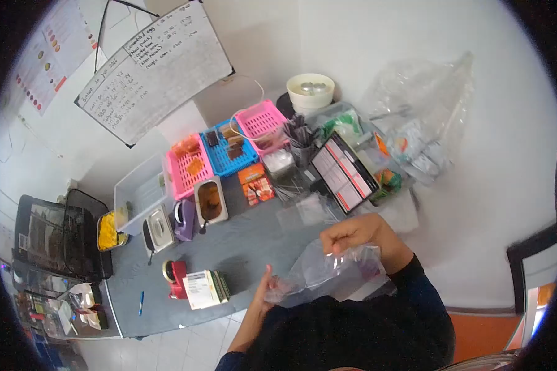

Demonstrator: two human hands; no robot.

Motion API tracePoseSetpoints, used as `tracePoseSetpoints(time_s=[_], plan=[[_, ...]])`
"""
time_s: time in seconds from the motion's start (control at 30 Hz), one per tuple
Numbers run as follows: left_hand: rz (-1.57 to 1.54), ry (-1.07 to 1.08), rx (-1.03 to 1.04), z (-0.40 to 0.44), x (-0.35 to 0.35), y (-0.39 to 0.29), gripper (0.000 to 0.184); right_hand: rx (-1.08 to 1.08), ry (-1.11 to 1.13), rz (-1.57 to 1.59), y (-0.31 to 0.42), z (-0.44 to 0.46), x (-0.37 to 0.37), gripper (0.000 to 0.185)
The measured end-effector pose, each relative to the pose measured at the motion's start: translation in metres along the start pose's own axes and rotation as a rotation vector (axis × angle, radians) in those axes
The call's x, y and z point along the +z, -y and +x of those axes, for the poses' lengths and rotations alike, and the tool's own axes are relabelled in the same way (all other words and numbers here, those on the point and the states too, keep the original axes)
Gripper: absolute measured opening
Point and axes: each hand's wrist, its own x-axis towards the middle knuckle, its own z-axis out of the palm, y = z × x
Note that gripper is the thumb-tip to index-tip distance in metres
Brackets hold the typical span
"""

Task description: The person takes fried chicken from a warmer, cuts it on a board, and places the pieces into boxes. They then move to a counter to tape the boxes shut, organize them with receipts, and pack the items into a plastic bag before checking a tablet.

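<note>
A clear plastic bag is stretched between my two hands, close to my dark top. My right hand is closed in a fist around the bag's upper edge. At the bag's other side, my left hand grips it with the thumb pointing up; some of its fingers are hidden behind the plastic. Just beyond my right hand stands a tablet with a lit screen. To the left of my left hand, a stack of small boxes or cards lies beside a red tape dispenser.
Pink and blue baskets line the back of the grey table. Nearby are a metal food container, a lidded one, a purple tape dispenser and a blue pen. Plastic bags hang at right.
</note>
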Motion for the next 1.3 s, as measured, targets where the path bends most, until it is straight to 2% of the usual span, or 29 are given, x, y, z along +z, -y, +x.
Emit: tracePoseSetpoints(time_s=[0.1,0.13,0.23,0.3,0.33,0.37,0.4,0.43,0.47,0.5,0.57,0.6,0.7,0.8,0.87,0.9,0.93,1.03,1.1,1.23,1.3], plan=[[0.332,-0.183,0.071,-0.005,0.03,-0.026,0.014,0.073,0.137,0.095,-0.003,0.039,-0.038,0.026],[0.321,-0.207,0.017,-0.009,0.029,-0.035,0.022,0.099,0.164,0.057,-0.001,0.051,-0.05,0.025],[0.431,-0.164,0.186,-0.003,0.023,-0.051,0.027,0.232,0.185,-0.104,0.018,0.081,-0.097,0.021],[0.428,-0.325,0.258,0.005,0.017,-0.067,0.026,0.393,0.12,-0.27,0.038,0.095,-0.14,0.015],[0.42,-0.409,0.292,0.008,0.013,-0.072,0.026,0.289,-0.028,-0.433,0.021,0.09,-0.182,0.016],[0.405,-0.495,0.325,0.011,0.008,-0.072,0.026,0.297,-0.283,-0.68,0.008,0.081,-0.237,0.021],[0.318,-0.508,0.413,0.015,-0.003,-0.071,0.027,0.412,-0.563,-1.029,0.018,0.076,-0.279,0.021],[0.353,-0.613,0.463,0.017,-0.011,-0.069,0.026,0.271,-0.908,-0.963,0.001,0.061,-0.333,0.017],[0.393,-0.717,0.513,0.02,-0.018,-0.069,0.026,0.293,-1.115,-1.206,-0.052,0.025,-0.426,0.019],[0.437,-0.821,0.566,0.026,-0.023,-0.07,0.025,0.492,-1.263,-1.564,-0.071,-0.001,-0.472,0.02],[0.344,-0.874,0.599,0.029,-0.014,-0.067,0.023,0.985,-1.305,-1.55,-0.067,-0.014,-0.501,0.021],[0.3,-0.9,0.617,0.031,-0.006,-0.066,0.022,0.972,-1.272,-1.579,-0.069,-0.016,-0.512,0.021],[-0.004,-0.763,0.675,0.039,0.011,-0.06,0.019,0.944,-1.19,-1.649,-0.094,-0.019,-0.545,0.019],[-0.175,-0.892,0.352,0.048,0.046,-0.075,0.018,0.928,-1.133,-1.766,-0.101,-0.019,-0.58,0.01],[-0.214,-0.959,0.269,0.05,0.057,-0.074,0.013,0.997,-1.181,-1.814,-0.111,-0.026,-0.602,0.01],[-0.229,-0.987,0.233,0.052,0.059,-0.075,0.011,1.027,-1.214,-1.841,-0.112,-0.029,-0.614,0.011],[-0.224,-0.927,0.201,0.053,0.051,-0.074,0.01,1.063,-1.204,-1.855,-0.115,-0.032,-0.622,0.012],[-0.221,-0.779,0.141,0.055,0.026,-0.067,0.008,0.963,-1.179,-1.827,-0.115,-0.041,-0.634,0.014],[-0.227,-0.729,0.136,0.06,0.03,-0.07,0.01,1.022,-1.133,-1.871,-0.113,-0.038,-0.639,0.016],[-0.052,-0.756,0.042,0.077,0.062,-0.087,0.012,1.121,-1.134,-1.773,-0.114,-0.031,-0.653,0.02],[0.028,-0.791,-0.049,0.078,0.073,-0.094,0.011,0.997,-1.147,-1.694,-0.11,-0.026,-0.655,0.02]])
